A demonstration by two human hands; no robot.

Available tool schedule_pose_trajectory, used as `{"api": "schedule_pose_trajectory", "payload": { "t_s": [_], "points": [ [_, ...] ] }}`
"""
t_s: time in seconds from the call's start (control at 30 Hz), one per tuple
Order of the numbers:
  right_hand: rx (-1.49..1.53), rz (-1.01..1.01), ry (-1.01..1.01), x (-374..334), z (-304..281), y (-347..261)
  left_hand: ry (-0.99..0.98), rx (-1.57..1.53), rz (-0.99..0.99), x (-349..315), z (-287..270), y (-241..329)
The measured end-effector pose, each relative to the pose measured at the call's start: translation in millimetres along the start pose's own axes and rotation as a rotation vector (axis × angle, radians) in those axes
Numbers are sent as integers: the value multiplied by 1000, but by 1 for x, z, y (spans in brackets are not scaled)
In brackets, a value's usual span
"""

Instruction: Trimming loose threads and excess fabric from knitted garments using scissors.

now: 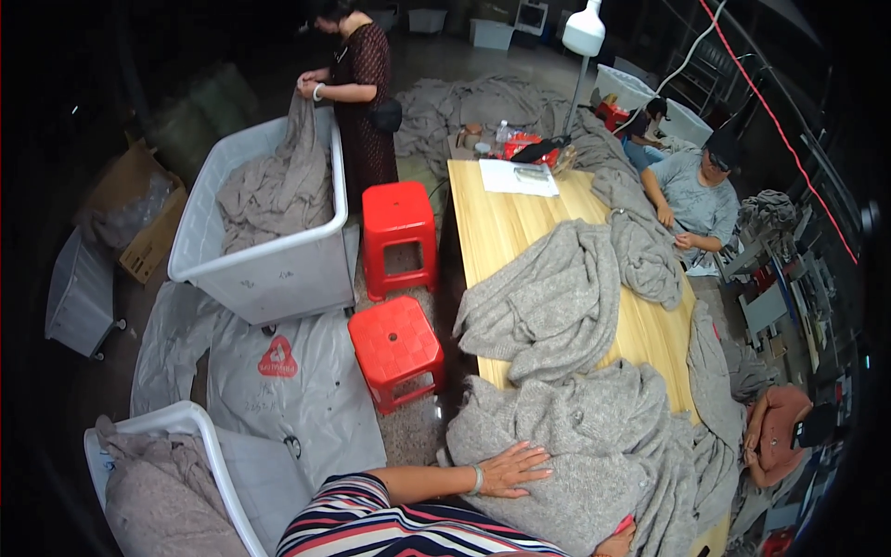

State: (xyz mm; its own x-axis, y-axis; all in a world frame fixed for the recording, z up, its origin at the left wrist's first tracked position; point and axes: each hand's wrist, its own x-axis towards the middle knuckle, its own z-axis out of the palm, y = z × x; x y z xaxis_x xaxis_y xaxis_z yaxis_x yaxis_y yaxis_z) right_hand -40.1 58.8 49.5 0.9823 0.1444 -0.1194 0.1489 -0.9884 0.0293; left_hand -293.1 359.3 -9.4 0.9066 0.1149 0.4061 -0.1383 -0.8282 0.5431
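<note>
My left hand [515, 471] lies flat with its fingers spread on a heap of grey knitted fabric [594, 418] at the near end of the wooden table [506, 218]. A thin bracelet circles that wrist. At the lower edge only part of my right hand [616, 540] shows, against the same fabric; its fingers are mostly hidden. Something small and red [626, 524] shows beside it, too little to name. Farther up the table lies another crumpled grey knit piece [548, 292], and beyond it a smaller grey bundle [645, 260].
Two red stools [397, 348] stand left of the table. Behind them is a white wheeled bin [260, 278] of knits, where a person [367, 102] holds cloth. Another filled bin [223, 492] is near left. Several people sit along the right side. A lamp [584, 32] rises at the far end.
</note>
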Motion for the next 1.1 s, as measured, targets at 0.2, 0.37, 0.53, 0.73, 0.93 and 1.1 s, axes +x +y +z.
{"api": "schedule_pose_trajectory", "payload": {
  "t_s": [0.2,0.37,0.53,0.73,0.93,1.1],
  "points": [
    [78,-140,194,6,21,22,-24,-17,-8,4,-2,2],
    [70,-147,195,7,28,13,-16,14,-1,6,-15,-3],
    [63,-200,258,6,31,21,-44,-24,-4,4,-9,-5],
    [69,-226,279,10,43,35,-49,-33,4,8,-7,-4],
    [62,-194,251,10,42,30,-55,-6,-2,7,-11,-2],
    [58,-194,252,10,35,24,-40,33,3,10,-15,0]
  ]
}}
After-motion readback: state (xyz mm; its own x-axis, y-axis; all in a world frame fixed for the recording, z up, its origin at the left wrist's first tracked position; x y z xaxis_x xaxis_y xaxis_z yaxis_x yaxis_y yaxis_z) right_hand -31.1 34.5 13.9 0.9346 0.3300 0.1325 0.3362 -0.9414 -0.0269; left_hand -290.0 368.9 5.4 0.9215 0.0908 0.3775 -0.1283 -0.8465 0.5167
